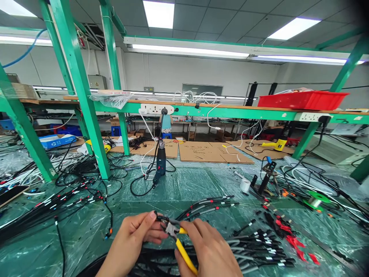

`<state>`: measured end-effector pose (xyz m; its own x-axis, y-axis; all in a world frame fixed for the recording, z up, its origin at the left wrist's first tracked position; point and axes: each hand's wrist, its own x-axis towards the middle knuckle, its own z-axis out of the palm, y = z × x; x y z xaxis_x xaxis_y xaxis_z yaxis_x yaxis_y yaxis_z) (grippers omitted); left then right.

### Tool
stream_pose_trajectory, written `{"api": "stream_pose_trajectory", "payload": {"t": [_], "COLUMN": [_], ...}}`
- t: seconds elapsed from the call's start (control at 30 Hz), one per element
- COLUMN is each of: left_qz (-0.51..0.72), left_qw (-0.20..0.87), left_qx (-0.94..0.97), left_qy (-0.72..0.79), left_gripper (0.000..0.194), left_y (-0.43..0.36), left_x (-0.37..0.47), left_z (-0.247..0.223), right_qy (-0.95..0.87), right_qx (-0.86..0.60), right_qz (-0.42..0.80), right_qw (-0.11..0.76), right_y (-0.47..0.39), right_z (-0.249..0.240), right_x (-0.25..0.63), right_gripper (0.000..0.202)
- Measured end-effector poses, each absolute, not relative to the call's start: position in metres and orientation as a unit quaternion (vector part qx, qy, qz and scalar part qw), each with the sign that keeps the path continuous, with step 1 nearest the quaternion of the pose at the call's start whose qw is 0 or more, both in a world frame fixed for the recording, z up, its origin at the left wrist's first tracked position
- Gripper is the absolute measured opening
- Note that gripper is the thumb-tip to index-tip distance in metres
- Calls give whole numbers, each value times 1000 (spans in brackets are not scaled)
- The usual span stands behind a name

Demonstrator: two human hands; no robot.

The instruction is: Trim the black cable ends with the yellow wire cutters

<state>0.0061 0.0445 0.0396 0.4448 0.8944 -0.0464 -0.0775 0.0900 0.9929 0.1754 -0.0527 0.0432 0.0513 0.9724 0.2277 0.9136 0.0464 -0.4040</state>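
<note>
Clear film covers the green desk, probably to protect its top, beneath a raised green rail with a power strip. Near its front edge, the left hand pinches a black cable between thumb and fingers, seemingly to steady its end against the tool. The right hand's grip is closed around yellow-handled cutters, their metal head at the cable; whether the blades touch it is unclear. More grey-sleeved cables lie roughly side by side to the right, perhaps so they can be picked up easily. Farther back, a dark power tool stands nose up, which likely keeps its nozzle off the film. On the rail's shelf, a red tray holds pale items showing above its rim, too indistinct to name. At far left, a blue box has whitish material in it, and a green spool at right carries silvery wire.
</note>
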Motion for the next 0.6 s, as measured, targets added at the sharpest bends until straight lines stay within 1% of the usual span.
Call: {"api": "stream_pose_trajectory", "payload": {"t": [0.33,0.6], "left_qz": [361,350], "left_qw": [643,617], "left_qx": [581,615], "left_qy": [344,346], "left_gripper": [51,46], "left_y": [45,44], "left_x": [9,11], "left_z": [39,34], "right_qy": [-696,-706], "right_qx": [-689,-691], "right_qz": [54,13], "right_qw": [195,154], "right_y": [-48,-49], "right_z": [54,53], "right_x": [173,175], "right_gripper": [44,45]}}
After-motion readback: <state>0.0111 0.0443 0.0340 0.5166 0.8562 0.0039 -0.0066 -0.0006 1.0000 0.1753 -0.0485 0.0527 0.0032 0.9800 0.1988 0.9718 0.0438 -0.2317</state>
